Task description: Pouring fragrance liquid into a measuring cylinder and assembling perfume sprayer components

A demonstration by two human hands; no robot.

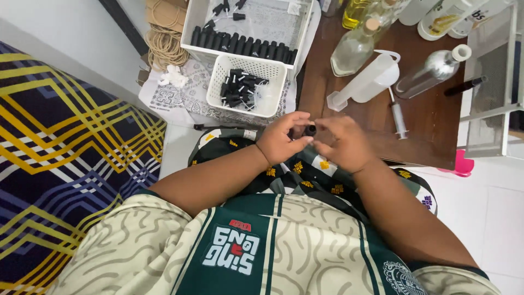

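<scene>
I see both hands pinching one small black bottle [310, 130] above my lap: left hand [283, 139] and right hand [343, 143] fingers closed narrow around it. A loose pinch could drop it among the lap's cloth folds, short of the white basket [271, 72].

Both forearms extend forward from the torso and converge at the centre of the view. The left hand [283, 139] is turned palm inward, fingers curled, thumb and fingertips pinched together. The right hand [343, 143] faces it, back of the hand upward, fingers bent toward the left fingertips. The 2 hands meet at the fingertips. Both wrists are bare.
</scene>
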